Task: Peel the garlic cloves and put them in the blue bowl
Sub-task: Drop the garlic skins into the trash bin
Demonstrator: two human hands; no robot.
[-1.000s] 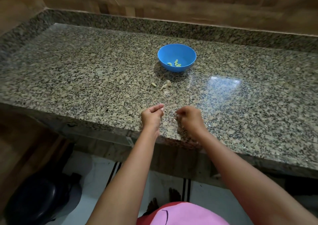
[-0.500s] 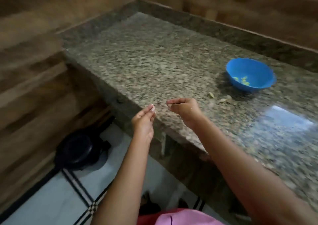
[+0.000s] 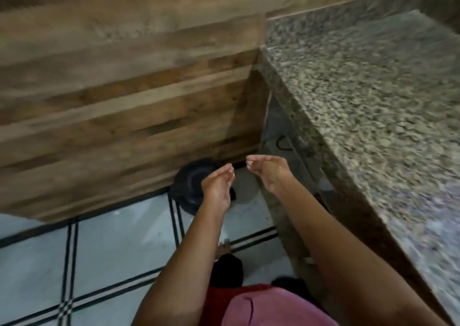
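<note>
Since a second ago both hands have swung off the surface (image 3: 373, 81) to hover over the black bin (image 3: 191, 188) on the floor below. The left hand (image 3: 219, 186) is loosely spread; the right hand (image 3: 267, 170) has its fingertips drawn together, though any peel there is too small to see. The blue bowl and cloves have gone out of view to the right hand's side, so this looks like discarding skin before the next clove.
</note>
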